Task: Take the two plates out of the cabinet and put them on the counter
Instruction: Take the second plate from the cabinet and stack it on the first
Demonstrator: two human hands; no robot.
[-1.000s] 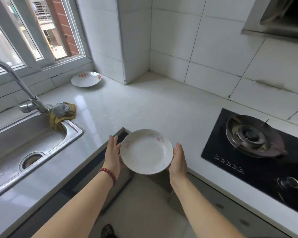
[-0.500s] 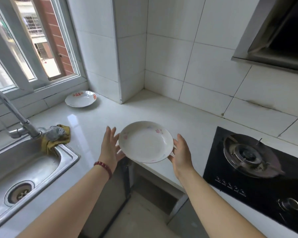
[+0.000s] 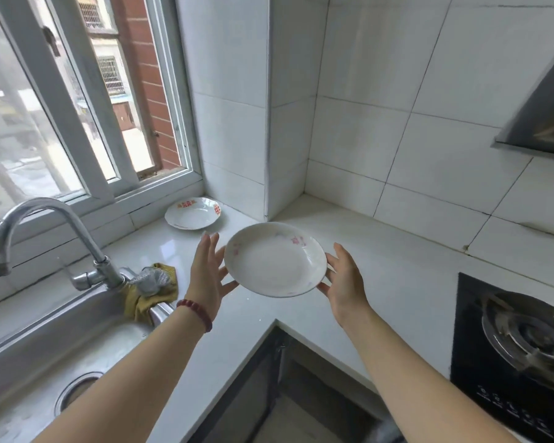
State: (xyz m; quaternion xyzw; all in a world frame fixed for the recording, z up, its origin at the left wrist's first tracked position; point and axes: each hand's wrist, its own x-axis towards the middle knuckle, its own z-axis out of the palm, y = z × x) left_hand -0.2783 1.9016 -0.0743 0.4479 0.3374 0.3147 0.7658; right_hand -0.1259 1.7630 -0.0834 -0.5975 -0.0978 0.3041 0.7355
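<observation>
**Second plate held over the counter, not yet set down**

Both hands clamp one plate between them. The left hand (image 3: pixel 207 273) presses its left rim with fingers spread, thumb under the edge; the right hand (image 3: pixel 341 279) cups the right rim. The held plate (image 3: pixel 275 260) is a shallow, round, glossy white ceramic dish with faint pink flower prints near the rim. It is close to level, tilted slightly toward the person. Round, so no long axis to mind.

It hangs above the white countertop (image 3: pixel 381 251), apart from the surface, over the inner corner of the L-shaped run. The counter looks smooth and polished, hard stone or similar. Bare surface lies straight below and ahead of the hands, equally near to both.

The other plate (image 3: pixel 192 213), white with red-orange rim marks, already lies flat on the counter by the window, beyond the left hand and well apart from the held one.

Likely next: lower straight down, release both sides. Risk: glazed ceramic on hard counter, slips or chips if dropped.
</observation>
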